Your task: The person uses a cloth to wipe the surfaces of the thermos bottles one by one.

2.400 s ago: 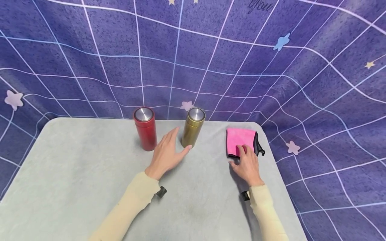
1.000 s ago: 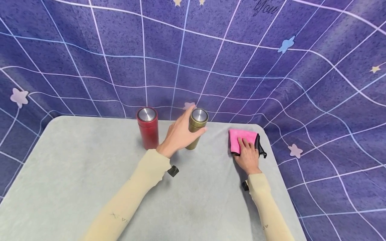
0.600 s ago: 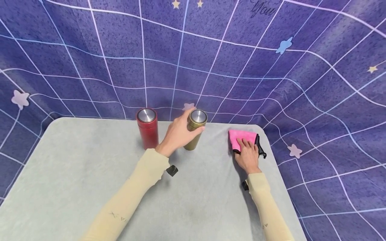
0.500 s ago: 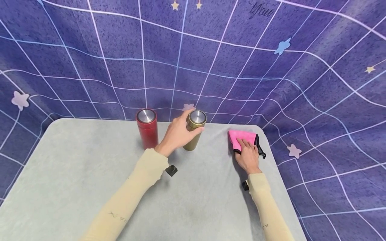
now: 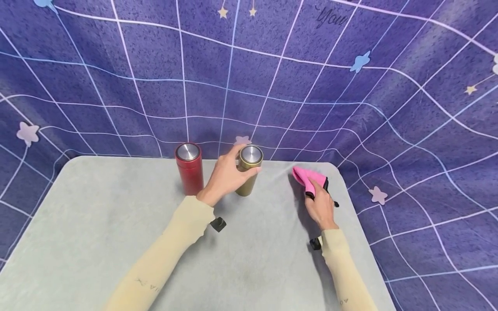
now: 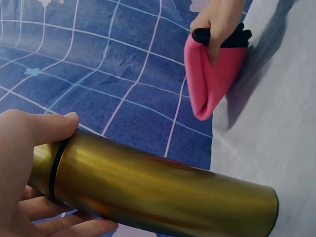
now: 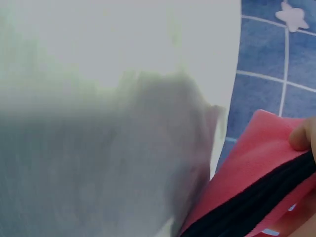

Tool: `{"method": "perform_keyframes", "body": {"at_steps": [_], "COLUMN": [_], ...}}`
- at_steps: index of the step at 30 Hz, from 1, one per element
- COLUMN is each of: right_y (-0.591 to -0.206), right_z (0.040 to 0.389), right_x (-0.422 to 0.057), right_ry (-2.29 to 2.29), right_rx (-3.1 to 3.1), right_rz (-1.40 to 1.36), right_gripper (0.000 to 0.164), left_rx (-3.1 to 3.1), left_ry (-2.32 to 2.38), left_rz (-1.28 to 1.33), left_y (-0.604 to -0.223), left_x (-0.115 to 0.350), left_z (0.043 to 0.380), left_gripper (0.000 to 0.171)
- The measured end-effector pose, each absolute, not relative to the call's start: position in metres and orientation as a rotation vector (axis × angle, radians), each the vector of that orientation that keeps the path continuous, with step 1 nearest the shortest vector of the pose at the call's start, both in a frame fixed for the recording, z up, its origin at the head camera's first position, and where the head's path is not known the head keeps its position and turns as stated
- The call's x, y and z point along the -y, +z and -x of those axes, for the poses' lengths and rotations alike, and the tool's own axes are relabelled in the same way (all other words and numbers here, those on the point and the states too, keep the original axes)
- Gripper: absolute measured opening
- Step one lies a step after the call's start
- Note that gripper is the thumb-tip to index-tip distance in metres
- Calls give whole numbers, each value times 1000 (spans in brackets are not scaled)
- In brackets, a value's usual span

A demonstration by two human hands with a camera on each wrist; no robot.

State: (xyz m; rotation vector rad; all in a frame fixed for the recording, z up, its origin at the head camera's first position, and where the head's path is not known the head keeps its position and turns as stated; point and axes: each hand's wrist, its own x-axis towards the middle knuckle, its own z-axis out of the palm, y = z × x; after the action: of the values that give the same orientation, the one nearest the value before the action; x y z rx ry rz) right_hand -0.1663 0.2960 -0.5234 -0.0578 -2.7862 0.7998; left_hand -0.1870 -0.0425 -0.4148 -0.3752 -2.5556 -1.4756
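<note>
A gold thermos bottle (image 5: 246,183) with a steel-topped lid stands upright near the table's back edge. My left hand (image 5: 225,176) grips it around the top, thumb on one side and fingers on the other, as the left wrist view also shows on the gold bottle (image 6: 163,182). At the right, my right hand (image 5: 321,206) pinches a folded pink cloth (image 5: 307,176) with black trim. The cloth (image 6: 207,79) sags in a fold beneath the hand, raised off the table in the left wrist view. In the right wrist view the thumb presses the pink cloth (image 7: 266,143).
A red thermos bottle (image 5: 191,175) stands to the left of my left hand, close to the forearm. The grey-covered table (image 5: 97,216) ends at a purple grid-patterned curtain (image 5: 202,99) behind and to the right.
My left hand has moved from between the bottles onto the gold bottle and taken hold of it. My right hand has gone from resting on the flat cloth to pinching and lifting it.
</note>
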Motion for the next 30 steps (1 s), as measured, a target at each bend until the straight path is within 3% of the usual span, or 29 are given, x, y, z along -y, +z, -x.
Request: {"method": "perform_keyframes", "body": {"at_steps": [7,10,13,19,30], "right_y": [-512,-506,-503,-491,-450], "right_z": [156,155,150,142,134], "right_x": [-276,-267,-261,-248,-214], "right_ry": [1021,1146,1208,1324,1579], "right_rx": [2633,2567,2515,2449,2332], "right_rz": [-77,-187,-125,27,-81], "right_gripper": [42,46,48,30,37], "left_rx": [2475,2443,2423,2376,2326], "left_ry": [-1595,-1636,-1662,-1711,-1735], "left_rz": [334,334,332,325,362], "left_y": [-417,-417,-417,-421,-421], "left_x": [42,41,40,38,36], "left_z": [182,181,179,176,173], "left_gripper": [75,75,76,79,76]}}
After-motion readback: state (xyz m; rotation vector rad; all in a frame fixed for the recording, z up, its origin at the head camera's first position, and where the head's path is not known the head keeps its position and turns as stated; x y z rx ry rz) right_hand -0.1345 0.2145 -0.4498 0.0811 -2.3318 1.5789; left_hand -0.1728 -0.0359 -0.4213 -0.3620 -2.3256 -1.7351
